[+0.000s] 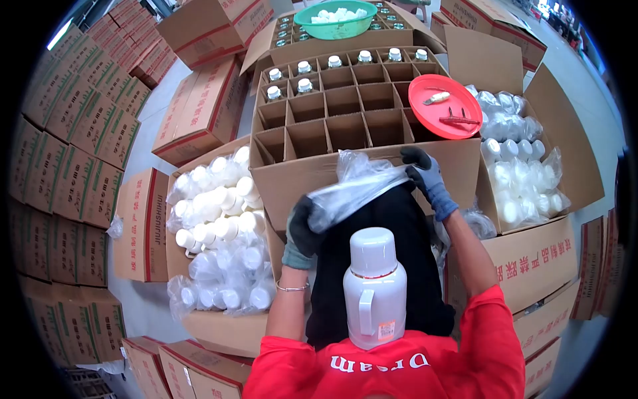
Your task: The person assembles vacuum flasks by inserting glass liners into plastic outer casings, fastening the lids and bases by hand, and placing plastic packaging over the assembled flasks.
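Observation:
Between my two gloved hands a clear plastic bag (pixel 359 186) is stretched above my lap. My left hand (pixel 302 229) is closed on its lower left end, and my right hand (pixel 425 178) pinches its upper right end. Just beyond is a divided carton (pixel 365 163), with several white-capped glass bottles (pixel 334 61) in its far compartments. A white vacuum flask (pixel 375 292) with a handle is against my body, below the bag. On the carton's right corner rests a red plate (pixel 444 106) holding a knife (pixel 436 98) and a red-handled tool (pixel 460 120).
At left, an open carton (pixel 226 326) holds bagged white flasks (pixel 226 199). Another open carton (pixel 495 216) of wrapped white flasks (pixel 518 179) stands at right. A green basin (pixel 335 28) with white pieces sits on a farther carton. Stacked boxes (pixel 80 126) line the left side.

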`<state>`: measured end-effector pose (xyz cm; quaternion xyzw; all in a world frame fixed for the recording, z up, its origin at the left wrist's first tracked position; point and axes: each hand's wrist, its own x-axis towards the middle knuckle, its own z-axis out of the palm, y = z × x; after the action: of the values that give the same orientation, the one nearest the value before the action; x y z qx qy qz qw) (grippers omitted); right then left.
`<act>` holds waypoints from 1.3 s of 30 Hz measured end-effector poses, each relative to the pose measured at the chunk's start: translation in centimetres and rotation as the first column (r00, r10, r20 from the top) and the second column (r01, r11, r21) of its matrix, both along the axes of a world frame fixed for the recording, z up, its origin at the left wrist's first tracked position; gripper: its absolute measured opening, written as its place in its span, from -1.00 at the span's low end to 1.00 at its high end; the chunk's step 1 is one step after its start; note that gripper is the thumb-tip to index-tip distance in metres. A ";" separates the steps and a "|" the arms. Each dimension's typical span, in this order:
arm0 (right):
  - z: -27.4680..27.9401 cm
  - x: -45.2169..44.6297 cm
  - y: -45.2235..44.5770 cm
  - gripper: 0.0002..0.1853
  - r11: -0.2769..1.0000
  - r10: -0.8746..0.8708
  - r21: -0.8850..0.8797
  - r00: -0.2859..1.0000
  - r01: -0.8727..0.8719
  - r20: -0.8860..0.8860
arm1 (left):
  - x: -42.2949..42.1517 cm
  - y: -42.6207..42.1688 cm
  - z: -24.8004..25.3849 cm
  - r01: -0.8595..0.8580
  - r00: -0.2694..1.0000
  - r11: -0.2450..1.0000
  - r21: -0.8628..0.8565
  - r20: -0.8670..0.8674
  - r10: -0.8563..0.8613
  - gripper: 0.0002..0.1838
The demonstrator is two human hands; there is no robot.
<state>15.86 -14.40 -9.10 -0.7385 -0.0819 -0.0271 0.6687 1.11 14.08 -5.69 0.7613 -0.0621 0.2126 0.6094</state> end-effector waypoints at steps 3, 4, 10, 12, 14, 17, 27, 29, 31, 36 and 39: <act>-2.4 -4.5 -1.5 -0.75 0.998 -0.049 -0.043 0.998 0.048 -0.027 | -3.1 1.6 -2.2 0.221 0.900 0.888 -0.404 -0.266 -0.345 -0.79; -1.3 -7.2 -1.7 -0.77 0.995 -0.078 -0.065 0.996 0.081 0.038 | -4.3 2.9 -2.9 0.239 0.774 0.780 -0.579 -0.371 -0.513 -0.77; 0.4 -26.2 -4.6 -0.61 0.758 0.455 -0.641 0.801 -0.120 0.389 | -12.4 3.9 1.4 0.802 0.369 0.444 -0.399 -0.254 -0.894 -0.63; 0.0 -30.5 -7.1 -0.42 0.639 0.489 -0.724 0.863 -0.258 0.124 | -14.6 3.3 4.0 0.800 0.282 0.435 -0.413 -0.381 -0.880 -0.65; -2.3 -31.9 -9.4 -0.49 0.554 0.581 -0.787 0.804 -0.273 0.129 | -14.8 3.8 5.8 0.800 0.215 0.392 -0.454 -0.394 -0.894 -0.65; -2.0 -30.5 -9.9 -0.53 0.628 0.502 -0.702 0.864 -0.336 0.036 | -13.8 3.2 7.6 0.870 0.287 0.404 -0.282 -0.376 -0.881 -0.64; 1.7 -30.3 -5.9 -0.71 0.437 0.793 -0.782 0.600 -0.444 0.102 | -17.7 1.7 2.3 0.860 0.034 0.478 -0.177 -0.915 -0.401 -0.55; 2.4 -30.5 -6.3 -0.70 0.405 0.818 -0.781 0.570 -0.476 0.077 | -15.4 3.9 5.1 0.704 0.157 0.674 -0.224 -0.876 -0.455 -0.54; 2.6 -30.8 -6.3 -0.70 0.356 0.836 -0.778 0.549 -0.518 0.017 | -13.8 1.6 10.3 0.573 0.612 0.814 0.096 -0.711 -0.347 -0.50; 3.6 -28.9 -4.7 -0.69 0.311 0.874 -0.791 0.485 -0.527 0.020 | -13.8 -2.0 8.1 0.435 0.803 0.715 0.547 -0.595 -0.034 -0.55; 4.1 -29.0 -3.8 -0.70 0.430 0.859 -0.700 0.498 -0.570 0.123 | -17.0 4.6 2.4 0.458 0.643 0.857 0.236 -0.754 -0.136 -0.60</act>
<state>-13.15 -18.21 -5.05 -0.7582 -0.5597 0.1205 0.3120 -15.91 18.67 -3.32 0.8703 0.0092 -0.2228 0.4393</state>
